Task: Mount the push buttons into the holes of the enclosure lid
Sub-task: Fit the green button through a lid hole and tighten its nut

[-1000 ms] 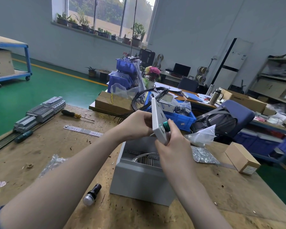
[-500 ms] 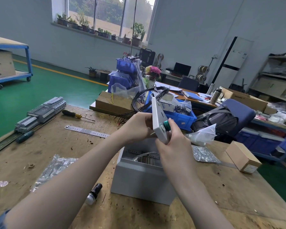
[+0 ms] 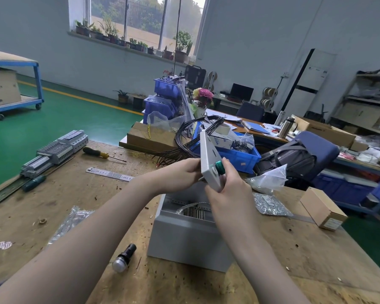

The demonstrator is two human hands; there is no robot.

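I hold the grey enclosure lid [image 3: 208, 156] upright on edge above the open grey enclosure box [image 3: 188, 238]. A green push button [image 3: 219, 167] sits in a hole near the lid's lower end. My right hand [image 3: 230, 191] grips the lid's lower edge, with the thumb beside the green button head. My left hand [image 3: 180, 174] is closed behind the lid, where what it pinches is hidden. A second button with a clear dome and black body [image 3: 123, 257] lies on the wooden bench in front of the box.
On the bench [image 3: 53, 205] lie a steel ruler [image 3: 110, 174], a yellow-handled screwdriver [image 3: 101, 154], terminal blocks on a rail [image 3: 53, 152], plastic bags of hardware [image 3: 270, 205] and a small cardboard box [image 3: 323, 208]. A blue bin [image 3: 239, 157] and black cables [image 3: 184, 139] stand behind.
The lid and both hands have stayed nearly still; my hands shifted only slightly around the green button.
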